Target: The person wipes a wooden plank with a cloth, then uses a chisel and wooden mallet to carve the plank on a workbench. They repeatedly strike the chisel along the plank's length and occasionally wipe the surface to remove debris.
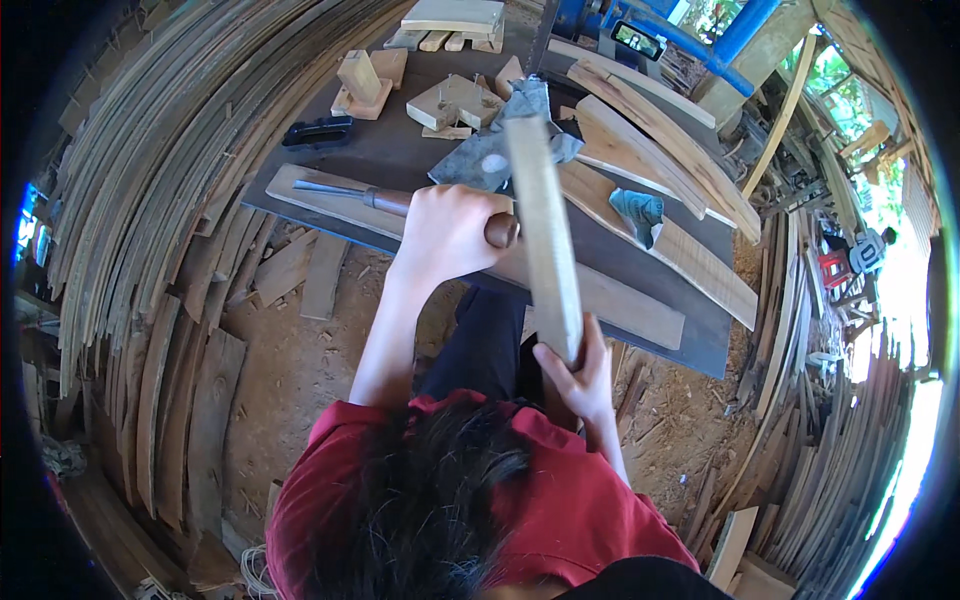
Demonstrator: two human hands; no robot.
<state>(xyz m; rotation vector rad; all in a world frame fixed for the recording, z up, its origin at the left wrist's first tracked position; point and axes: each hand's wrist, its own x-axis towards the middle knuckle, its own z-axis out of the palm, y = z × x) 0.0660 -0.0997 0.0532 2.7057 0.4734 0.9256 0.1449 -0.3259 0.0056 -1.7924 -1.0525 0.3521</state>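
Note:
My left hand (450, 232) is wrapped round the wooden handle of a chisel (345, 191); the handle's butt sticks out past my thumb. The chisel's metal blade points left, low over a long narrow board (625, 303) that lies along the table's near edge. In my right hand (583, 372) is the lower end of a thick wooden bar (545, 235), raised upright and a little blurred. The bar stands just right of the chisel's butt; whether they touch I cannot tell. A stained grey cloth (475, 162) lies beyond my left hand.
On the dark tabletop (395, 150) are curved boards (660, 150), a folded green-grey piece (638, 213), wooden blocks (455, 103) and a black object (318, 132). Blue machinery (735, 45) stands behind. Stacked planks (150, 190) flank the table. A person (868, 252) is far right.

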